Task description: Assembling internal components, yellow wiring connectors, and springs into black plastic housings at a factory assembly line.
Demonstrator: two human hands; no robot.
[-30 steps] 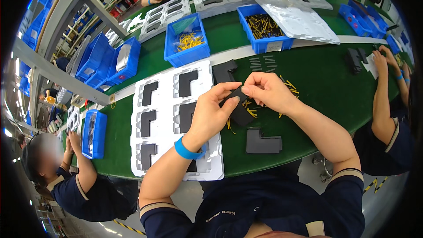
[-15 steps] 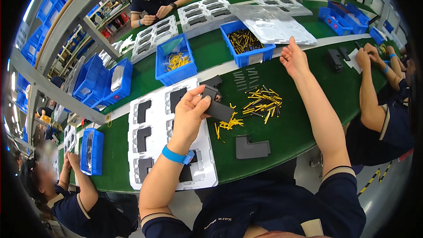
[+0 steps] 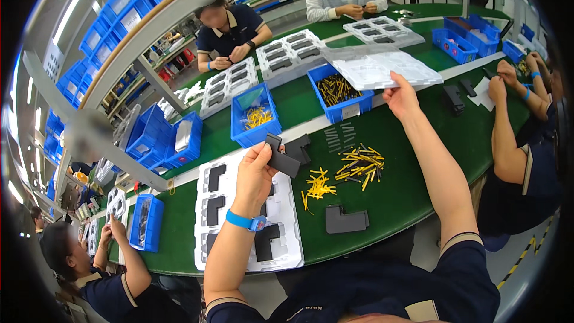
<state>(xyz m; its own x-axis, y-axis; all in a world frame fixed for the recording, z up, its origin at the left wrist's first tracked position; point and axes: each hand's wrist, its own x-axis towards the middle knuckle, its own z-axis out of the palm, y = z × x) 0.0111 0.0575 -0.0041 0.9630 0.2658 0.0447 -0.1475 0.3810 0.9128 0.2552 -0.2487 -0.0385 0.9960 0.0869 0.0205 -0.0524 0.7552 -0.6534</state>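
My left hand is closed on a dark grey L-shaped part, holding it above a white moulded tray with similar parts in its pockets. A few more dark parts show just behind it. Farther out, my right hand grips the near edge of a clear plastic tray, fingers curled at its rim. That tray overlaps a blue bin of yellow-and-black strips. Between my arms lie a pile of yellow and black strips, bundled yellow pieces and one L-shaped part.
Another blue bin holds yellow pieces. Several filled trays stand across the green table. A metal frame post rises at the left. Co-workers sit at the left, at the far side and at the right.
The view has tilted upward, so most things sit lower. My right hand has closed on the clear tray's edge, and its near corner is raised slightly. My left hand still holds the L-shaped part.
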